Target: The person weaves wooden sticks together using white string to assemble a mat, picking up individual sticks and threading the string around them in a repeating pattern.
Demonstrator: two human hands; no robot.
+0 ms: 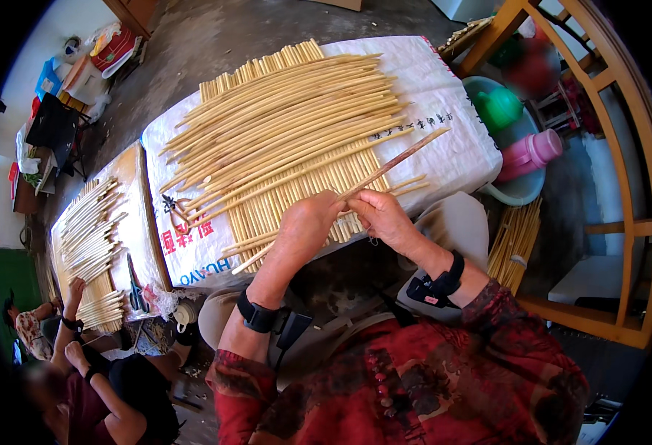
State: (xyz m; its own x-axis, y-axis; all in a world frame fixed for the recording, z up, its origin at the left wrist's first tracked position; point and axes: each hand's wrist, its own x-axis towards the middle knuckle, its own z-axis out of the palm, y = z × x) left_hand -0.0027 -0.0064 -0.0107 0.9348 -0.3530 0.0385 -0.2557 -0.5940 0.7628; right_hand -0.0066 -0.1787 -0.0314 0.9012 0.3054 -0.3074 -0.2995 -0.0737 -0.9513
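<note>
Close together at the table's near edge, my left hand point(305, 224) and my right hand point(387, 220) are both closed on a brownish reed stalk point(394, 162). The stalk slants up to the right, its far end free in the air. Below and beyond my hands lies a mat of pale stalks point(307, 191) set side by side. Across it rests a layer of longer loose stalks point(289, 111), running crosswise. Dark-handled scissors point(180, 215) lie at the left end of the layer. The lower end of the held stalk is hidden by my fingers.
White woven sacking point(445, 96) covers the table. At right stands a blue tub point(515, 194) with green and pink plastic vessels, beside a wooden frame point(611, 170). At left a co-worker point(111, 400) sits at another table with stalks and blue-handled scissors point(137, 293). Bundled stalks point(514, 245) lie on the floor.
</note>
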